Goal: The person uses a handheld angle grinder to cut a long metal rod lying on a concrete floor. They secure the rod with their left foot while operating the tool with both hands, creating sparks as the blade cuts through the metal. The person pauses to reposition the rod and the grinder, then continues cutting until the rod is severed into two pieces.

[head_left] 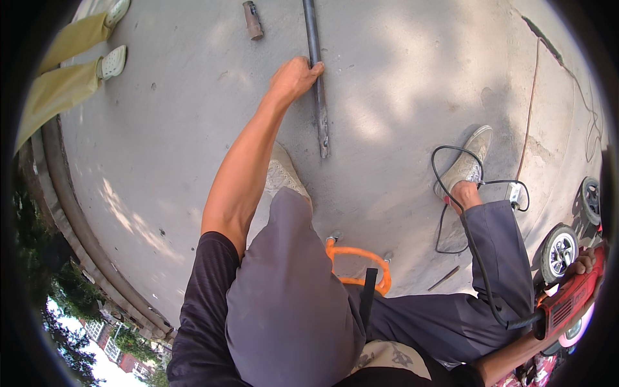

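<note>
My left hand [295, 79] is closed around a long dark metal pipe [321, 122]. The pipe runs past the top edge of the picture, and its scuffed lower end rests on or just over the concrete. Off at the far right, my right hand [583, 263] has its fingers wrapped over a red power tool [570, 300]. A black cord [480, 258] comes out of the tool's rear and loops over my right shoe. The tool's front end is cut off by the picture's rim. A short rusty piece of pipe [253, 20] lies left of the long one.
An orange tubular stool frame [356, 250] stands beneath me. The cord meets a white socket block [515, 192] beside my right foot. Wheels [560, 253] stand at the right. Another person's legs [71, 90] are at upper left, near a curb [90, 277]. A thin dark strip [443, 278] lies on the ground.
</note>
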Available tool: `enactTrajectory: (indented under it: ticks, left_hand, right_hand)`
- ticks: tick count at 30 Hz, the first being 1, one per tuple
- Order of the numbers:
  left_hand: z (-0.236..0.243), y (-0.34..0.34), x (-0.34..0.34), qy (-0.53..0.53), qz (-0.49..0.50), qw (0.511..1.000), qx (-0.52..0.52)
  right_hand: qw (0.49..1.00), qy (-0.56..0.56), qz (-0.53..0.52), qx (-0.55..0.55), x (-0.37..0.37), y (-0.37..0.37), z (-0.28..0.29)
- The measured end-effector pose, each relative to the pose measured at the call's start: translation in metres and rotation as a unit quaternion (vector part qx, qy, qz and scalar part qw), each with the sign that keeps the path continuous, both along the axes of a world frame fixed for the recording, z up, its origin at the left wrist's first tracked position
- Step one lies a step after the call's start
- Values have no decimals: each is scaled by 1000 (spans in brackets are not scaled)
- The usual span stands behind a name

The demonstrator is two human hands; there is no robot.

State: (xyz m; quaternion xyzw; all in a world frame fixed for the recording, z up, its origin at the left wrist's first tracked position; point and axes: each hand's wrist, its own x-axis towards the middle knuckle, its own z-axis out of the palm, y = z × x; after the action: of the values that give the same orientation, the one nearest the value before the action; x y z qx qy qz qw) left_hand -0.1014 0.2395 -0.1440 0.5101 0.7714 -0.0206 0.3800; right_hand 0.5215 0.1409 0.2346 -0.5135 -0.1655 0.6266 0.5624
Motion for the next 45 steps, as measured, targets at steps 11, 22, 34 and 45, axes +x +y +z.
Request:
enactTrajectory:
  ticks: [11, 22, 34, 45]
  left_hand:
    - [-3, -2, -4, -40, 9, 999, 6]
    - [-18, 3, -16, -64, -24, 998, 9]
    - [-4, 6, -19, -48, -29, 998, -6]
    - [-9, 5, -25, -132, -9, 991, -1]
  right_hand:
    - [994, -90, 34, -41, -19, 5, 1]
    - [996, 82, 4, -21, -55, 22, 10]
    - [999, 10, 16, -33, -55, 24, 5]
    - [985, 165, 9, -50, -26, 32, 11]
